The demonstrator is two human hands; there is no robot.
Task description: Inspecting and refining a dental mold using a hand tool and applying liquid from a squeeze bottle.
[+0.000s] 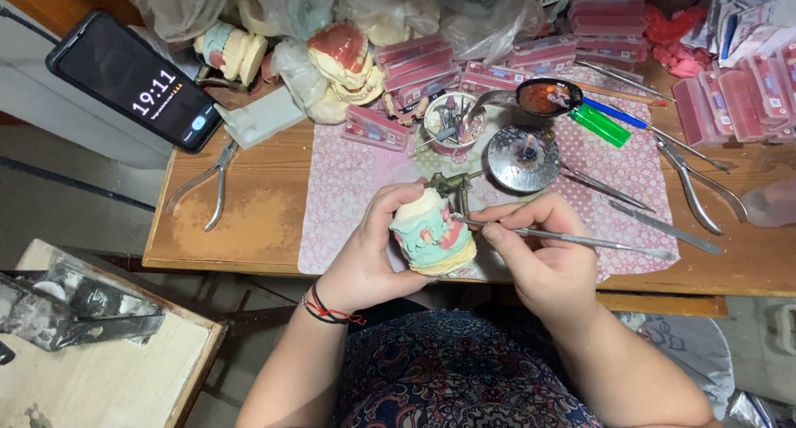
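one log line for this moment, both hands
left hand: holds dental model | right hand: holds metal wax tool, tip at model | lit burner behind

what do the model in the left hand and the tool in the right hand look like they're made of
Model: looks like plaster or dental stone, matte cream and pale green, with glossy pink wax-like patches on its side. Tool: thin rod with a grey metallic shine, probably steel. The left hand wraps the model; the right hand pinches the tool, its tip at the model.

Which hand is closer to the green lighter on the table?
The right hand. It sits below the green lighter, holding a thin metal tool. The left hand is farther off to the lighter's lower left, gripping the dental model.
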